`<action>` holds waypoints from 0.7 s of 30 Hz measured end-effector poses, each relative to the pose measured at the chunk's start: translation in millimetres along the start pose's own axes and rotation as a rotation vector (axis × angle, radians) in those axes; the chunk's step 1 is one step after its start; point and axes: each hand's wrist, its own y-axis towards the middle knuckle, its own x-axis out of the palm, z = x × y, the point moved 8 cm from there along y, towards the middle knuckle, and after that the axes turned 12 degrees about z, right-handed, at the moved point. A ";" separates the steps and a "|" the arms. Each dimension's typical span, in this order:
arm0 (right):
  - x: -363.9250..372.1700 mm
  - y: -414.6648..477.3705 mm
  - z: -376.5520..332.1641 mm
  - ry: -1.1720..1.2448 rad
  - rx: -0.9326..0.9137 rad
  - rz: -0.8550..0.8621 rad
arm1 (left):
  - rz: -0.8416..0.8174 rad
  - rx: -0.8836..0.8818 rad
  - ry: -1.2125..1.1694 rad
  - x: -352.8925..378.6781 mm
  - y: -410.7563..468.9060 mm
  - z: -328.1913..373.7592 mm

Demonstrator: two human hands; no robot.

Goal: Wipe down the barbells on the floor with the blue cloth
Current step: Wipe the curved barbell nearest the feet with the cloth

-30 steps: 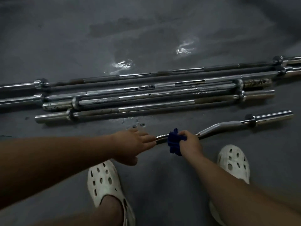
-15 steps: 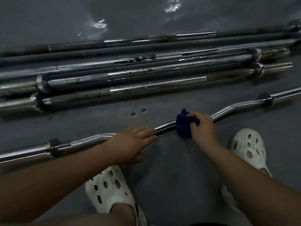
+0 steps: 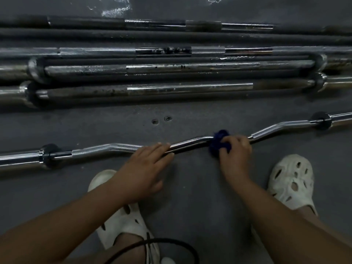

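**A:** So, where is the blue cloth [image 3: 217, 143] sitting?

**B:** It is sitting bunched on the curl bar [image 3: 190, 143], near the middle of the bent shaft. The right hand [image 3: 236, 153] is gripping it there, with the fingers curling over the wad and pressing it onto the chrome.

**A:** And what is the left hand [image 3: 146, 164] doing?

**B:** It is resting flat on the same bar, just left of the cloth. Its fingers are lying straight and close together across the shaft, and it is holding nothing.

**A:** Where are the other bars lying?

**B:** The straight barbells [image 3: 188, 87] are lying side by side on the grey floor [image 3: 190, 197] beyond the curl bar, well apart from both hands. Their chrome is looking spotted and dull in places.

**A:** Is anything showing nearer?

**B:** The person is wearing white clogs [image 3: 291, 180], one under the left forearm and one just right of the right forearm.
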 end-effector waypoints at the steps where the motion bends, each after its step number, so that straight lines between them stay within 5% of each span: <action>1: -1.7 -9.5 4.7 -0.017 0.137 0.041 | -0.009 -0.018 0.008 2.1 0.4 -2.6; 2: 3.1 -21.5 -5.9 -0.030 0.149 0.023 | -0.025 -0.026 0.008 5.3 1.5 -1.7; 6: 29.7 -47.9 -64.9 0.070 -0.391 -0.208 | -0.076 -0.025 0.043 17.8 0.4 2.7; 7: 26.6 -30.0 -53.8 0.077 -0.333 -0.146 | -0.076 -0.018 0.050 18.1 -1.4 1.4; 10: 4.3 -2.9 -11.3 0.085 0.225 0.091 | -0.078 -0.026 0.055 20.4 -4.6 -3.7; 11: 6.9 -9.8 -26.0 0.050 0.184 0.078 | -0.085 -0.027 0.062 22.3 -4.4 -2.8; 14: 37.9 -53.3 -95.2 0.059 -0.458 -0.237 | -0.091 -0.038 0.047 23.5 -3.3 -1.0; 15: 39.9 -49.5 -96.0 0.081 -0.503 -0.292 | -0.089 -0.034 0.036 22.4 -2.9 -2.4; 19: 22.3 -1.7 -29.6 0.053 0.123 -0.016 | -0.070 -0.024 -0.006 21.9 -3.5 -8.8; 21: 29.6 -20.4 -62.5 0.019 -0.127 -0.121 | -0.064 -0.026 -0.001 22.9 -4.3 -4.9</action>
